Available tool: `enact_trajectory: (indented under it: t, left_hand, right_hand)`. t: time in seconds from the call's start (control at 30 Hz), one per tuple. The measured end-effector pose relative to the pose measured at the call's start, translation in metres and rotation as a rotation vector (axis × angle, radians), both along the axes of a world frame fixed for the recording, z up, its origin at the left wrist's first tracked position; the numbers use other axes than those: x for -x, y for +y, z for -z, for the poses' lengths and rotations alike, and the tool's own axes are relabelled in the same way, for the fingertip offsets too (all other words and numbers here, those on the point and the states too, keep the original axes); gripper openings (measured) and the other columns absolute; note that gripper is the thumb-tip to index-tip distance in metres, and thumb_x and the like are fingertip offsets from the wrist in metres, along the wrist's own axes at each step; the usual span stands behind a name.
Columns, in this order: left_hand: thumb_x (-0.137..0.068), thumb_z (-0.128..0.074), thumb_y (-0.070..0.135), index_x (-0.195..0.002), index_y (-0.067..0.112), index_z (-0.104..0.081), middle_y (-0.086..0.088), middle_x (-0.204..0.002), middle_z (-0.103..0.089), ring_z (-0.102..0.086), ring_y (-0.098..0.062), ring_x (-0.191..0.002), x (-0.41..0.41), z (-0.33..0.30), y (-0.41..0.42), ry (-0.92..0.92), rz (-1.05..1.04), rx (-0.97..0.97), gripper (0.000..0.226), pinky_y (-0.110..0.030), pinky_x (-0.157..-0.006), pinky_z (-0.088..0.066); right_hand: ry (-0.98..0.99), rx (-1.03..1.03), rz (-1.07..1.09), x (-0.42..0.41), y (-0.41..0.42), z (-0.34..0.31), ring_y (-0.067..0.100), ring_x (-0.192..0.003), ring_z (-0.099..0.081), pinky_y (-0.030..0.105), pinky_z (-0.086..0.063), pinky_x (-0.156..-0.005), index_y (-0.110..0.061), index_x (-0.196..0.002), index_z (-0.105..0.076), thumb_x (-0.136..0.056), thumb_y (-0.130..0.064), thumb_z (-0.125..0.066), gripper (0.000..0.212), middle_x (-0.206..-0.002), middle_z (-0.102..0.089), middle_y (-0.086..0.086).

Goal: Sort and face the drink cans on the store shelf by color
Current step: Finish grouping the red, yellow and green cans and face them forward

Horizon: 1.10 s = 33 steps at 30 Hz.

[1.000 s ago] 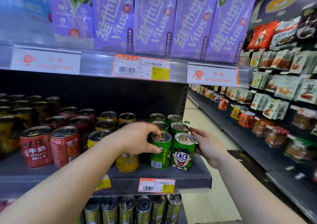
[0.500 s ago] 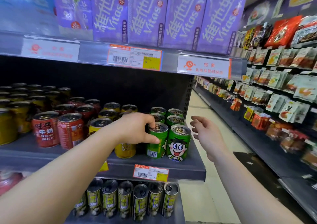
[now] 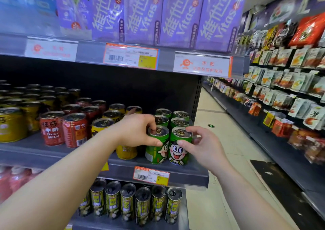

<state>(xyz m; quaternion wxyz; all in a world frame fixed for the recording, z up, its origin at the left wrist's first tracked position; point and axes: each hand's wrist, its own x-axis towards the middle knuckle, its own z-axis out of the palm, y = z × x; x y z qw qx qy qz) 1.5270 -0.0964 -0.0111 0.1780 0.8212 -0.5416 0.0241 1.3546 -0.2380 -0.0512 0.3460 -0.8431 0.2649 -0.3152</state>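
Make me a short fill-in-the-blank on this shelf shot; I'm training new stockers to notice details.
1. The left hand grips the top of a ____ can at the shelf's front edge.
2. The right hand touches the front green can whose printed cartoon ____ points outward.
3. The cartons on the shelf above are ____ in color.
4. Left of the yellow can stand two front ____ cans marked "Drink Milk".

Missing words: green; face; purple; red
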Motion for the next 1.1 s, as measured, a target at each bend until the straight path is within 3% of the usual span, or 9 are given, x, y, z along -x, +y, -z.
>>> enact_trajectory:
  t: [0.07, 0.2, 0.3, 0.43, 0.53, 0.6, 0.8, 0.93, 1.1]
  left_hand:
    - [-0.065, -0.074, 0.059, -0.102, 0.031, -0.058, 0.014, -0.100, -0.058, -0.055, -0.009, -0.092, -0.005, -0.002, 0.003, 0.060, 0.035, -0.017, 0.049, -0.031, -0.084, -0.048]
    - [-0.059, -0.063, 0.077, -0.116, 0.035, -0.052, 0.015, -0.107, -0.055, -0.054, -0.011, -0.101, -0.002, -0.005, -0.001, 0.000, -0.018, -0.120, 0.072, -0.032, -0.089, -0.044]
    - [-0.059, -0.056, 0.082, -0.114, 0.032, -0.051, 0.011, -0.100, -0.058, -0.054, -0.012, -0.092, 0.002, -0.006, -0.009, -0.150, -0.038, -0.143, 0.074, -0.033, -0.085, -0.042]
    - [-0.068, -0.075, 0.055, -0.118, 0.032, -0.051, 0.012, -0.116, -0.058, -0.055, -0.009, -0.104, -0.009, -0.011, -0.005, 0.107, 0.109, -0.136, 0.061, -0.029, -0.091, -0.046]
    - [-0.061, -0.066, 0.074, -0.110, 0.034, -0.051, 0.013, -0.107, -0.059, -0.056, -0.011, -0.099, -0.011, -0.010, -0.005, 0.048, 0.047, -0.140, 0.065, -0.029, -0.083, -0.043]
    - [-0.058, -0.058, 0.082, -0.106, 0.030, -0.055, 0.010, -0.099, -0.062, -0.057, -0.012, -0.091, -0.009, -0.008, -0.010, -0.063, -0.019, -0.144, 0.071, -0.032, -0.079, -0.044]
    - [-0.065, -0.072, 0.063, -0.119, 0.024, -0.057, 0.008, -0.107, -0.066, -0.060, -0.011, -0.093, -0.021, -0.006, -0.005, 0.092, 0.056, -0.109, 0.068, -0.033, -0.085, -0.051]
    - [-0.065, -0.072, 0.064, -0.120, 0.023, -0.056, 0.007, -0.106, -0.066, -0.061, -0.011, -0.092, -0.022, -0.003, -0.008, 0.085, 0.045, -0.080, 0.070, -0.036, -0.084, -0.053]
    - [-0.066, -0.058, 0.076, -0.129, 0.025, -0.051, 0.013, -0.121, -0.056, -0.055, -0.010, -0.111, -0.023, -0.004, 0.010, 0.180, 0.021, 0.046, 0.082, -0.033, -0.097, -0.047]
  right_hand:
    - [-0.001, 0.041, 0.018, -0.003, 0.000, 0.004, 0.000, -0.083, -0.054, 0.020, -0.047, -0.073, -0.031, -0.112, -0.061, -0.073, -0.039, -0.077, 0.043, -0.108, -0.059, -0.007]
    - [0.002, 0.020, -0.035, -0.002, -0.004, 0.011, 0.007, -0.091, -0.059, 0.033, -0.053, -0.085, -0.036, -0.111, -0.059, -0.074, -0.045, -0.074, 0.041, -0.111, -0.059, -0.008]
    - [0.047, 0.040, -0.048, -0.001, -0.007, 0.005, 0.009, -0.091, -0.060, 0.031, -0.054, -0.079, -0.036, -0.108, -0.058, -0.070, -0.054, -0.072, 0.044, -0.111, -0.061, -0.008]
    - [0.157, 0.140, 0.032, -0.007, -0.004, -0.008, 0.013, -0.085, -0.055, 0.025, -0.042, -0.063, -0.031, -0.098, -0.055, -0.063, -0.067, -0.069, 0.051, -0.103, -0.055, -0.006]
    - [0.200, 0.168, 0.065, -0.010, -0.005, -0.015, 0.014, -0.089, -0.052, 0.029, -0.042, -0.070, -0.030, -0.097, -0.053, -0.060, -0.071, -0.068, 0.057, -0.101, -0.051, -0.005]
    - [0.196, 0.158, 0.061, -0.012, -0.007, -0.017, 0.013, -0.089, -0.054, 0.028, -0.042, -0.071, -0.028, -0.098, -0.055, -0.060, -0.069, -0.069, 0.058, -0.097, -0.055, -0.007]
    - [0.124, 0.070, -0.025, -0.013, -0.007, -0.015, 0.009, -0.090, -0.056, 0.019, -0.041, -0.069, -0.025, -0.106, -0.061, -0.068, -0.048, -0.078, 0.047, -0.095, -0.060, -0.012]
    - [0.096, 0.043, -0.036, -0.012, -0.009, -0.012, 0.012, -0.096, -0.059, 0.028, -0.049, -0.086, -0.026, -0.107, -0.061, -0.069, -0.043, -0.079, 0.046, -0.099, -0.062, -0.009]
    - [0.127, 0.071, -0.047, -0.009, -0.008, -0.015, 0.013, -0.098, -0.059, 0.025, -0.046, -0.082, -0.027, -0.107, -0.061, -0.070, -0.046, -0.077, 0.045, -0.101, -0.062, -0.009]
